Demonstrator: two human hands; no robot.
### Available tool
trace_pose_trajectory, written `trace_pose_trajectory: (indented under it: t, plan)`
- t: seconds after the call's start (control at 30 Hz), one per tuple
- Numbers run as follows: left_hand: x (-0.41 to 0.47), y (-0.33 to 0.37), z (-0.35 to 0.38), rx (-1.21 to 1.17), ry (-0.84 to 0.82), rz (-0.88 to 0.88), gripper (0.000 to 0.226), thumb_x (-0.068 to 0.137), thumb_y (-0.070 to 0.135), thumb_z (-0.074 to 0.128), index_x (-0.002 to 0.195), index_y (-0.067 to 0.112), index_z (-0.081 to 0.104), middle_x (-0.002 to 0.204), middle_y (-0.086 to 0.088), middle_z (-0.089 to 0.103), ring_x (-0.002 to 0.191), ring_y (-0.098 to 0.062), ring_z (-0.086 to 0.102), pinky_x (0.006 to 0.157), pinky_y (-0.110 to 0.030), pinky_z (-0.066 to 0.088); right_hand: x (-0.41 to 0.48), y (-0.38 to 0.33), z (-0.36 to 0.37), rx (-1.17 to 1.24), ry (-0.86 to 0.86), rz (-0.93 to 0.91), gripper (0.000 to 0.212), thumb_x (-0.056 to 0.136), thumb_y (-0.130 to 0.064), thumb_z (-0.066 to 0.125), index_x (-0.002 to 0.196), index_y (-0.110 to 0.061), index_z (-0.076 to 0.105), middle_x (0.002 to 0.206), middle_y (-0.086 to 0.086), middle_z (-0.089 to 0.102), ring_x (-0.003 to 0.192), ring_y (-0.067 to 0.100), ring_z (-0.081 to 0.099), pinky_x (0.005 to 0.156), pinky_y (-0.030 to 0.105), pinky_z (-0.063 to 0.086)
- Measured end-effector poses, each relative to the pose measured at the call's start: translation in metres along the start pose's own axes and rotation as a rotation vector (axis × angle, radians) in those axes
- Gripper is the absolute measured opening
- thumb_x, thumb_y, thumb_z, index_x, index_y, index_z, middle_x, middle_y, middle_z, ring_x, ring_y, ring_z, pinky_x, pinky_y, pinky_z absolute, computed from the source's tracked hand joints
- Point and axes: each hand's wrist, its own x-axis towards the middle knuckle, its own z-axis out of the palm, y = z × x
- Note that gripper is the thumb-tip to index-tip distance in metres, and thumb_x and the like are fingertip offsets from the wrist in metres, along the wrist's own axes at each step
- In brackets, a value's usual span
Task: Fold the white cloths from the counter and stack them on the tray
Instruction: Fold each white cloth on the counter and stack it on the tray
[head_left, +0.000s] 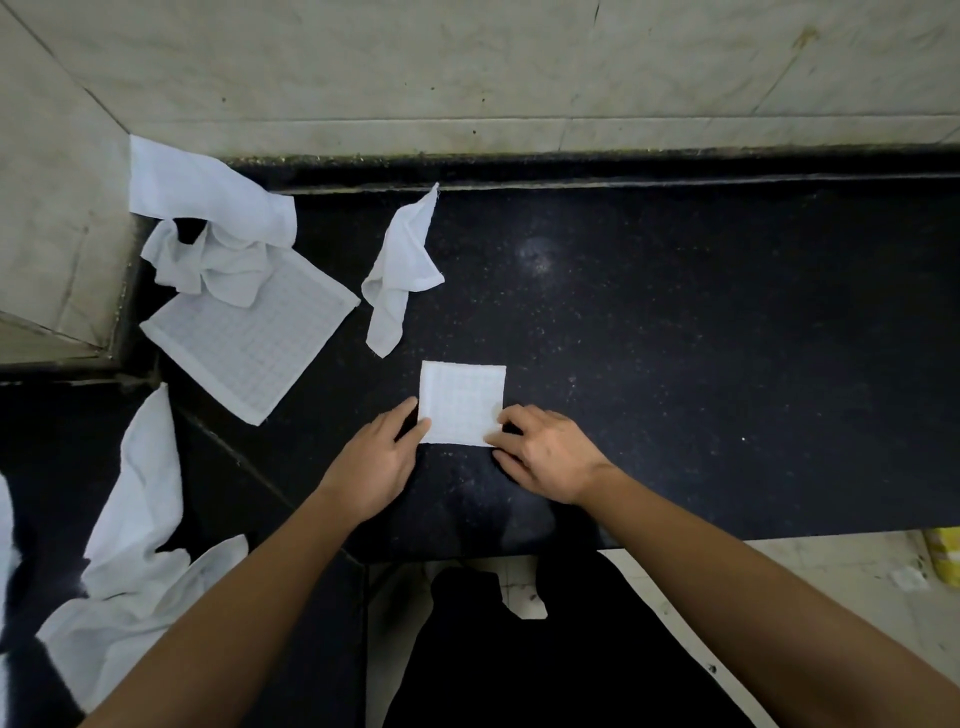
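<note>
A small folded white cloth lies flat on the black counter as a neat square. My left hand touches its lower left corner with the fingertips. My right hand pinches its lower right corner. Unfolded white cloths lie to the left: a flat waffle-weave square, a crumpled one on top of it in the corner, and a twisted one just beyond the folded cloth. More loose cloths hang over the lower left counter. No tray is in view.
A tiled wall runs behind the counter and turns at the left corner. The counter's front edge is near my body, with a pale floor below on the right. A yellow object sits at the right edge of the floor.
</note>
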Motion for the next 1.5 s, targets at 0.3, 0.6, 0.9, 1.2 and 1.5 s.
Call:
trace_pose_trajectory:
  t: [0.3,0.6,0.9,1.2,1.5]
  plan:
    - [0.049,0.01,-0.007,0.155,-0.119,0.009,0.062,0.104,0.042,0.019,0.156,0.007,0.018,0.165,-0.009,0.007,0.153,-0.022,0.006,0.119,-0.051,0.023,0.04,0.0,-0.007,-0.077,-0.24,0.177,0.079,0.103,-0.06,0.013,0.158,-0.008,-0.008,0.165,0.01,-0.019,0.152,0.026,-0.018,0.124,0.047,-0.006]
    - [0.058,-0.01,0.003,0.169,-0.307,0.057,0.074,0.096,0.057,-0.004,0.154,0.012,-0.012,0.164,-0.005,-0.018,0.15,-0.019,-0.018,0.122,-0.051,0.002,0.049,0.0,0.013,-0.086,-0.456,0.213,0.084,0.097,-0.068,0.003,0.149,-0.011,-0.029,0.16,0.006,-0.034,0.148,0.023,-0.029,0.123,0.05,-0.011]
    - [0.059,-0.002,-0.008,0.145,-0.351,0.03,0.074,0.097,0.057,-0.002,0.156,0.013,-0.007,0.164,-0.005,-0.016,0.151,-0.019,-0.017,0.122,-0.051,0.008,0.051,0.0,0.004,0.02,-0.479,0.216,0.087,0.098,-0.069,0.012,0.155,-0.013,-0.019,0.162,0.007,-0.029,0.15,0.023,-0.026,0.123,0.051,-0.008]
    - [0.103,-0.008,-0.035,-0.017,-0.294,-0.262,0.055,0.1,0.028,0.051,0.15,0.016,0.033,0.16,-0.014,0.019,0.149,-0.03,0.01,0.117,-0.051,0.025,0.091,0.018,-0.032,0.2,-0.245,0.592,0.05,0.091,-0.043,0.062,0.135,-0.022,0.051,0.133,0.009,0.041,0.125,0.029,0.04,0.109,0.043,0.031]
    - [0.084,-0.004,-0.055,-0.441,-0.191,-0.388,0.019,0.085,0.015,0.066,0.082,0.025,0.05,0.089,0.003,0.061,0.09,-0.022,0.059,0.075,-0.038,0.049,0.071,0.015,-0.047,0.743,-0.217,0.744,0.015,0.088,-0.025,0.074,0.088,-0.024,0.059,0.086,-0.009,0.058,0.083,0.012,0.057,0.069,0.021,0.043]
